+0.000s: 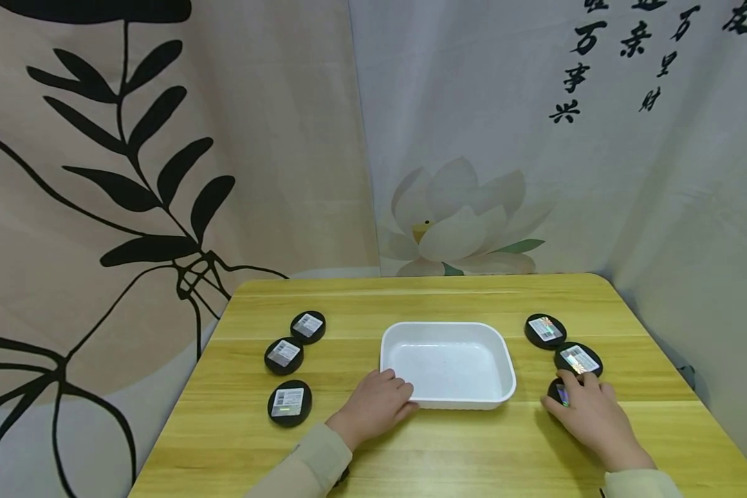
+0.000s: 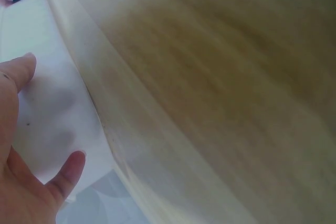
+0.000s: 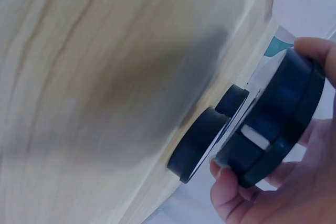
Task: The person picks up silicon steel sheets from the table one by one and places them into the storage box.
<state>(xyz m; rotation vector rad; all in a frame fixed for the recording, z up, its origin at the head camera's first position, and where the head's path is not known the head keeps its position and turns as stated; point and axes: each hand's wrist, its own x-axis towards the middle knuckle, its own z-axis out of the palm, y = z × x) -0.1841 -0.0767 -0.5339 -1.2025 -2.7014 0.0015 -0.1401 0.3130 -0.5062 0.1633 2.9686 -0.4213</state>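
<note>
A white rectangular tray (image 1: 448, 404) lies on the wooden table. My left hand (image 1: 380, 407) rests at its front left corner; in the left wrist view the thumb (image 2: 68, 174) and a finger extend beside the tray's outer wall (image 2: 47, 108). My right hand (image 1: 590, 418) grips a shallow black round container (image 3: 278, 114) between thumb and fingers, its side tilted to the right wrist camera. In the head view the fingers hide much of that container (image 1: 557, 392). Just beyond it are a second labelled black container (image 1: 577, 358) and a third (image 1: 545, 330).
Left of the tray lie three more black round containers with white barcode labels: a near one (image 1: 289, 403), a middle one (image 1: 283, 355) and a far one (image 1: 308, 326). The wooden table (image 1: 473, 456) ends before a printed curtain (image 1: 286, 138).
</note>
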